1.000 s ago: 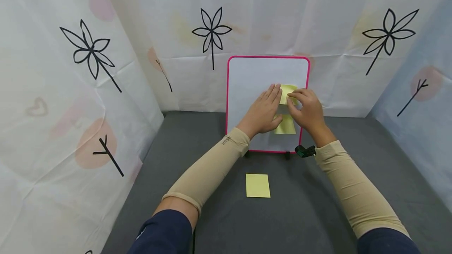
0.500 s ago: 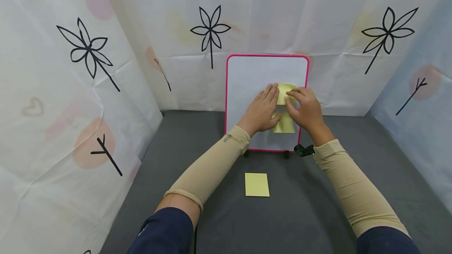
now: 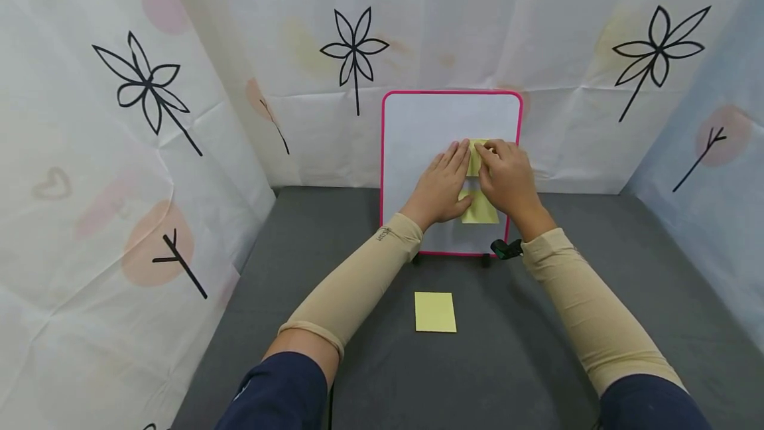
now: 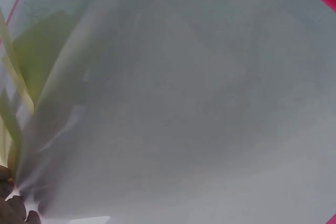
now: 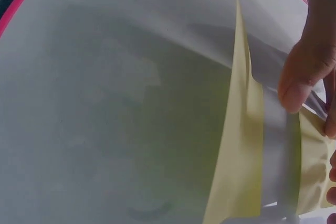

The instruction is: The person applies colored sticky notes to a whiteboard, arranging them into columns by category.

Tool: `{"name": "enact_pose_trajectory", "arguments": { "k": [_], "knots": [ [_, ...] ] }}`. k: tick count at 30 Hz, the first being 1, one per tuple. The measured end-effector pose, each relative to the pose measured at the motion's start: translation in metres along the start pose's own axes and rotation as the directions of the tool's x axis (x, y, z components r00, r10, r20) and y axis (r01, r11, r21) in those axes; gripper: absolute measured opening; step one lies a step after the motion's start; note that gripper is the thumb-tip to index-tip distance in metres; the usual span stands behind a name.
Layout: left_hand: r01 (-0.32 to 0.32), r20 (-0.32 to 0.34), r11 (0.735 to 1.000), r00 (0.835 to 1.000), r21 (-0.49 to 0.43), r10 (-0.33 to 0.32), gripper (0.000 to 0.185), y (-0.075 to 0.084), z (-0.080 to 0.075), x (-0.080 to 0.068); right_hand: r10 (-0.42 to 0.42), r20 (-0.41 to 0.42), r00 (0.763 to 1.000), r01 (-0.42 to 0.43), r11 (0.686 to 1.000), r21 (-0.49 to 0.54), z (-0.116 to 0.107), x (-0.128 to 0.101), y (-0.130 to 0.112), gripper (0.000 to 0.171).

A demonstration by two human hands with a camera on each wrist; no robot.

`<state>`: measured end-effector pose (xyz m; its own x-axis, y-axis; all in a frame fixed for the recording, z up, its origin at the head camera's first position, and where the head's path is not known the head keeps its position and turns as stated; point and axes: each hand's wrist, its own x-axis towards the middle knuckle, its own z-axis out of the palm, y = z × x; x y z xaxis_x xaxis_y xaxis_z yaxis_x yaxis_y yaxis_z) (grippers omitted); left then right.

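Both hands worked at the right side of the whiteboard [image 3: 426, 121] in the head view: the left hand [image 3: 438, 188] had straight fingers and its thumb out, and the right hand [image 3: 510, 176] bent its fingers onto the upper yellow note [image 3: 473, 163]; pinch or press, I could not tell. That squarish note, without a clear long axis, sat between them, left hand along its left edge, right hand covering its right part. In the left-wrist view, cropped fingertips [image 4: 6, 188] showed at far left. Right-wrist view: the lower yellow note [image 5: 239, 156] partly stood off the board.
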<state>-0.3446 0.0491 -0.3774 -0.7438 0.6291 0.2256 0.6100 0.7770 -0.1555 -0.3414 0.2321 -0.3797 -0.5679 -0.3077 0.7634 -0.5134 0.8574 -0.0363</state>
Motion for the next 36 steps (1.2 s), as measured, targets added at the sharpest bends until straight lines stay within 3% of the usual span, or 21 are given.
{"name": "enact_pose_trajectory", "arguments": {
  "k": [15,36],
  "knots": [
    [-0.003,-0.053,1.0,0.999,0.011,0.004,0.097,0.001,-0.001,-0.002,0.045,0.059,0.997,-0.042,0.998,-0.046,-0.001,0.006,-0.002,0.044],
    [0.011,-0.055,1.0,0.998,0.023,-0.01,0.101,-0.002,0.002,-0.005,0.107,0.012,0.994,-0.105,0.991,-0.085,-0.013,-0.008,0.019,0.043]
  ]
}}
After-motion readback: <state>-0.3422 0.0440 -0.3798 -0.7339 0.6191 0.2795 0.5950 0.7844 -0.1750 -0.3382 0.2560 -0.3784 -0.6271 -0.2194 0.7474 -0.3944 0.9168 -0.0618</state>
